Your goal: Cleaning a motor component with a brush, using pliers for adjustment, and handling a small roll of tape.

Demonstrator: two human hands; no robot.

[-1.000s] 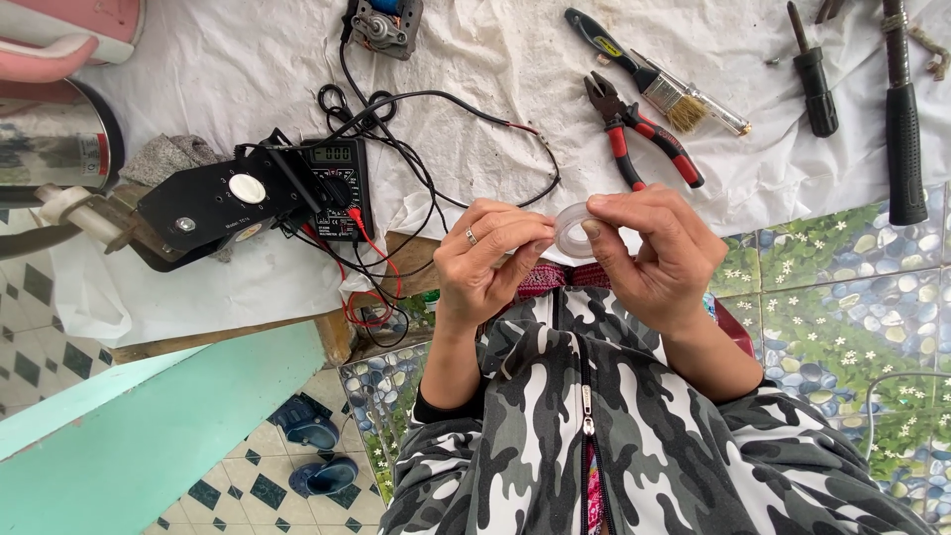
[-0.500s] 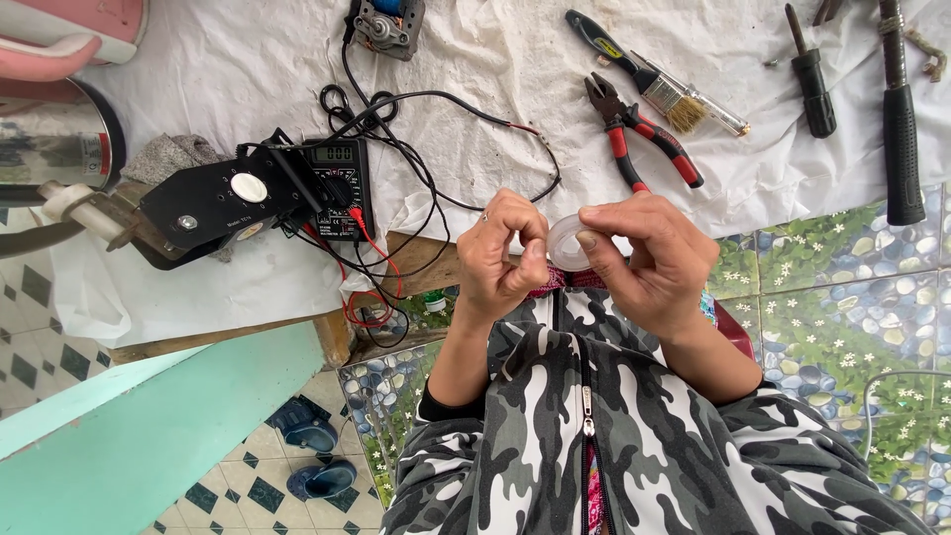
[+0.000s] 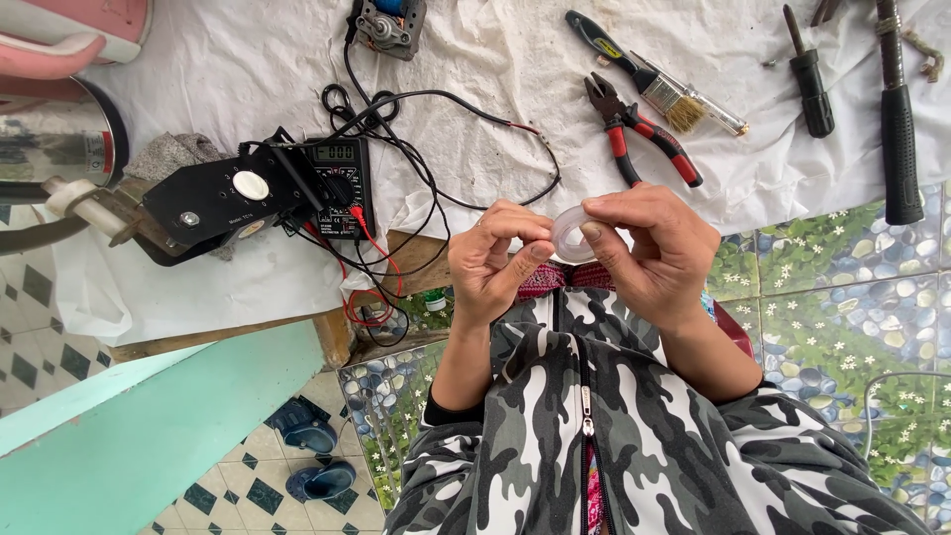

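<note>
A small roll of clear tape point(image 3: 571, 233) is held in my right hand point(image 3: 649, 253), thumb on its face and fingers wrapped behind. My left hand point(image 3: 492, 263) is right beside it, fingertips pinched at the roll's left edge. Both hands hover at the near edge of a table covered with a white cloth point(image 3: 495, 59). Whether a tape end is between my left fingers cannot be made out.
On the cloth lie a black multimeter point(image 3: 335, 183) with red and black leads, a black motor bracket point(image 3: 213, 203), red-handled pliers point(image 3: 639, 134), a paintbrush point(image 3: 654, 84), a screwdriver point(image 3: 810, 74) and a black-handled tool point(image 3: 897, 119). A small motor point(image 3: 386, 22) sits at the far edge.
My left hand curled back from the roll half a second ago, then returned its fingertips to the roll's edge. The right hand tilted the roll slightly.
</note>
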